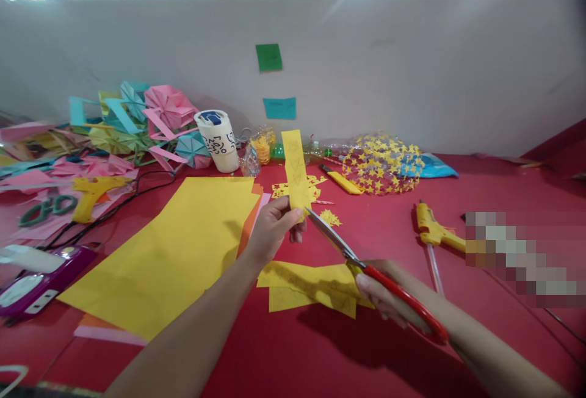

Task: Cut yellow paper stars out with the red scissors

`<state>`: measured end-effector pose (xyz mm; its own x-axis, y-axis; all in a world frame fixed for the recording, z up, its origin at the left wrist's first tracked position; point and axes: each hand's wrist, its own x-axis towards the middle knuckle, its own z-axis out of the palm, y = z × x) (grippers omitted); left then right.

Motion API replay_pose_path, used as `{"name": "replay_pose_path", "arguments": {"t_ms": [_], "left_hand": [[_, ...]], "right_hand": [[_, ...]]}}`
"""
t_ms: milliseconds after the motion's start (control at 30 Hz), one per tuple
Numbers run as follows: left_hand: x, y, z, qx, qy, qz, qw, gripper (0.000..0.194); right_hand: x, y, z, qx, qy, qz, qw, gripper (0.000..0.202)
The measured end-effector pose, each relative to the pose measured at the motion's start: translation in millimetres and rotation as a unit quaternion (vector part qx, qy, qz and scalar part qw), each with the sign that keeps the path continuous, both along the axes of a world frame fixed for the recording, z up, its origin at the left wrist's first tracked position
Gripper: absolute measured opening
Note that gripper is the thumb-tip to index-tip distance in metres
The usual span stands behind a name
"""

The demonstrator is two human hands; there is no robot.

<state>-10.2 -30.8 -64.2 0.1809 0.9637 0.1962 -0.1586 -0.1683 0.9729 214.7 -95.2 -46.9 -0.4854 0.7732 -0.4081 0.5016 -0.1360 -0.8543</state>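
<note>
My left hand (274, 227) pinches the lower end of a yellow paper strip (296, 163), held upright, with faint drawn outlines on it. In my right hand (384, 294) is a pair of scissors (403, 303) with red handles. The tips of the blades meet the strip's lower right edge, close to my left fingers. Below the scissors, more yellow strips (293, 273) lie overlapping on the red table (293, 355). Beyond my left hand are a small heap of cut yellow stars (330, 218) and yellow paper scraps (279, 190) with star-shaped holes.
Yellow sheets (183, 245) lie stacked at left, near a purple power strip (50, 282), a yellow glue gun (94, 193) and green-handled scissors (48, 209). Behind stand a white cup (217, 141) and a star-covered ball (384, 163). A box cutter (343, 179) and second glue gun (434, 230) lie rightward.
</note>
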Motion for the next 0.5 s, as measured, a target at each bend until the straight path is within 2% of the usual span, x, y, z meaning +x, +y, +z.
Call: {"name": "replay_pose_path", "arguments": {"t_ms": [500], "left_hand": [[-0.1, 0.2, -0.4, 0.008, 0.0, 0.004, 1.0, 0.013]], "right_hand": [[-0.4, 0.1, 2.7, 0.003, -0.001, 0.002, 1.0, 0.051]]}}
